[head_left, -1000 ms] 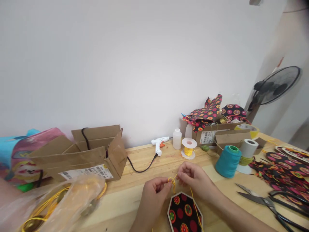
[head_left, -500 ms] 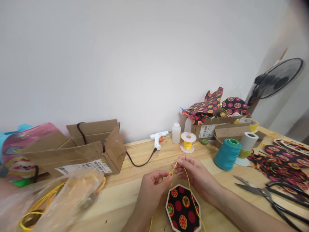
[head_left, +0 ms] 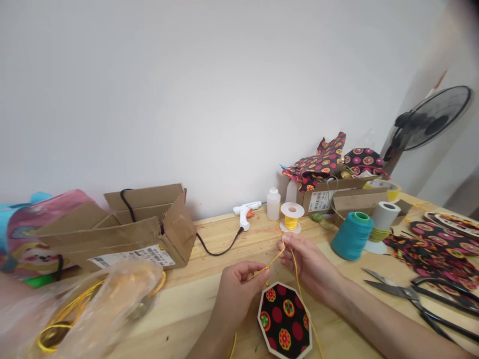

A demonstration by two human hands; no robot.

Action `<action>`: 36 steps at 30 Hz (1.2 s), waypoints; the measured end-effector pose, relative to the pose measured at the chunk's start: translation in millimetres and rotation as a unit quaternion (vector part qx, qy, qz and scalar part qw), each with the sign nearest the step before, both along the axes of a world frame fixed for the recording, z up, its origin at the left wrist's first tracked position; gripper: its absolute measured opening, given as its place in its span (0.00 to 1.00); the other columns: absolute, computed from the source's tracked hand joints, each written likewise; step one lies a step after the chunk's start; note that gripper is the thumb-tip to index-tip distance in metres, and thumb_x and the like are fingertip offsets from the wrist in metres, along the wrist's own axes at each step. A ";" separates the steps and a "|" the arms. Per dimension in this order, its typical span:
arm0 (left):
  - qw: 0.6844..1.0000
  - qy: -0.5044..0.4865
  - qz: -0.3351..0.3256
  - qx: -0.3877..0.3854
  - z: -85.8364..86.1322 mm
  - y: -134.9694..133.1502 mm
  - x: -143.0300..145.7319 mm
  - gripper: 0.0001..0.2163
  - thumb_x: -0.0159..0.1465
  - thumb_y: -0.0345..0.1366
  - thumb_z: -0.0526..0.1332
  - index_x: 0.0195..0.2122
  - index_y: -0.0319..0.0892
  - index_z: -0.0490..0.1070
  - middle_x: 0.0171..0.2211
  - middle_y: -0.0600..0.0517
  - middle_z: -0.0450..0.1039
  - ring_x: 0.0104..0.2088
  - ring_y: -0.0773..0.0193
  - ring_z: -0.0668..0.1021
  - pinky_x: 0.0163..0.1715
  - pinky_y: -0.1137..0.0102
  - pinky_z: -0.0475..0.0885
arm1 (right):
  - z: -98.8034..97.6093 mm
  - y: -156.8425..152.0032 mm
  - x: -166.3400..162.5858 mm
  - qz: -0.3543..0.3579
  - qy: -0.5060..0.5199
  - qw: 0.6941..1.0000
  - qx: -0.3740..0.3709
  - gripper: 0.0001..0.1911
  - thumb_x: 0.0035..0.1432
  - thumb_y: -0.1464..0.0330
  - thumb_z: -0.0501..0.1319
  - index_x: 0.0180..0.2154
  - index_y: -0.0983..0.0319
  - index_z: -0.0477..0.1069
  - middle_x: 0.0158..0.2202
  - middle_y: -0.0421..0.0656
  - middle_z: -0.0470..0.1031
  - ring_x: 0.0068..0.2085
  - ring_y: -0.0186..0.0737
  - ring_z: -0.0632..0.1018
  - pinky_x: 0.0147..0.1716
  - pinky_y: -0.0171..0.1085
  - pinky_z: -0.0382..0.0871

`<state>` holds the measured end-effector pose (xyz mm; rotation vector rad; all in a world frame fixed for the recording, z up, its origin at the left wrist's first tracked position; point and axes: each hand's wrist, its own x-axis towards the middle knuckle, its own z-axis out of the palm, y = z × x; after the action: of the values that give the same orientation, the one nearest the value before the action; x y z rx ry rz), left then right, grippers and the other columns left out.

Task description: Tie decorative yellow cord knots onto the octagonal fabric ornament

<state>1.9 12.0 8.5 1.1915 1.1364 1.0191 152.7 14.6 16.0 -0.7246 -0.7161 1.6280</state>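
Observation:
Between thumb and fingers, my left hand (head_left: pixel 241 284) pinches a yellow cord (head_left: pixel 276 258) close to a small knot. My right hand (head_left: pixel 305 257) grips the same cord farther up and to the right, and one length of it hangs down across the ornament's right side. Just below the knot lies an octagonal ornament (head_left: pixel 285 319) with a pale rim and black fabric patterned in red and orange circles. The cord runs from its top edge up to my left fingertips. Another strand drops below my left wrist.
Behind my hands are a yellow cord spool (head_left: pixel 292 218), a white bottle (head_left: pixel 273 204) and a glue gun (head_left: pixel 246 214). To the right stand a teal thread cone (head_left: pixel 353 237) and scissors (head_left: pixel 406 294). A cardboard box (head_left: pixel 123 234) and plastic bag (head_left: pixel 112 299) lie left.
My right hand has moved up and right, drawing the cord straighter between my hands. The loop at my left fingertips has shrunk to a small knot.

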 end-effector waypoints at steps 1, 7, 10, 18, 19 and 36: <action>1.000 0.000 0.005 -0.003 0.2 0.1 -0.6 0.07 0.43 0.35 0.65 0.22 0.36 0.74 0.16 0.55 0.71 0.18 0.72 0.68 0.19 0.78 0.63 | -0.6 0.7 0.1 -0.004 0.006 1.000 -0.007 0.06 0.49 0.67 0.58 0.26 0.62 0.64 0.25 0.35 0.67 0.25 0.26 0.69 0.27 0.26 0.63; 0.999 -0.014 -0.001 -0.037 4.3 -2.0 -3.4 0.08 0.44 0.36 0.64 0.22 0.37 0.74 0.09 0.61 0.61 0.11 0.78 0.55 0.12 0.79 0.52 | 0.4 1.0 0.9 0.010 0.012 1.000 0.000 0.05 0.48 0.67 0.59 0.26 0.62 0.64 0.27 0.36 0.67 0.30 0.28 0.70 0.30 0.27 0.64; 0.999 -0.026 -0.003 -0.041 7.1 -3.1 -3.5 0.08 0.45 0.37 0.64 0.23 0.37 0.74 0.06 0.63 0.54 0.10 0.78 0.50 0.11 0.78 0.48 | 0.9 1.0 1.4 0.021 0.013 1.000 -0.001 0.05 0.49 0.67 0.58 0.27 0.61 0.64 0.27 0.36 0.67 0.29 0.27 0.71 0.29 0.27 0.64; 0.999 -0.008 0.011 -0.052 7.8 -0.7 -3.2 0.09 0.46 0.38 0.63 0.24 0.37 0.74 0.04 0.63 0.53 0.09 0.76 0.53 0.12 0.77 0.49 | 3.3 -2.6 -1.5 0.047 -0.019 0.998 0.031 0.07 0.48 0.65 0.58 0.26 0.62 0.62 0.24 0.36 0.67 0.26 0.28 0.70 0.27 0.28 0.63; 0.999 -0.002 0.013 -0.051 7.5 -0.5 -3.1 0.09 0.46 0.38 0.62 0.24 0.38 0.74 0.04 0.63 0.53 0.09 0.76 0.54 0.12 0.77 0.50 | 4.0 -3.7 -2.0 0.054 -0.024 0.997 0.039 0.08 0.48 0.65 0.58 0.25 0.62 0.62 0.24 0.36 0.67 0.26 0.29 0.70 0.26 0.28 0.63; 0.999 -0.006 -0.003 -0.039 4.4 -0.9 -3.3 0.09 0.45 0.38 0.63 0.25 0.38 0.75 0.05 0.62 0.57 0.09 0.78 0.53 0.10 0.78 0.49 | 0.4 4.2 6.2 -0.003 0.003 1.000 -0.024 0.06 0.47 0.67 0.60 0.29 0.60 0.64 0.27 0.36 0.68 0.29 0.29 0.73 0.25 0.26 0.64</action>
<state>-1.4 11.1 12.9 1.1253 1.1532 0.9675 158.9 18.9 16.4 -0.7560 -0.6728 1.6467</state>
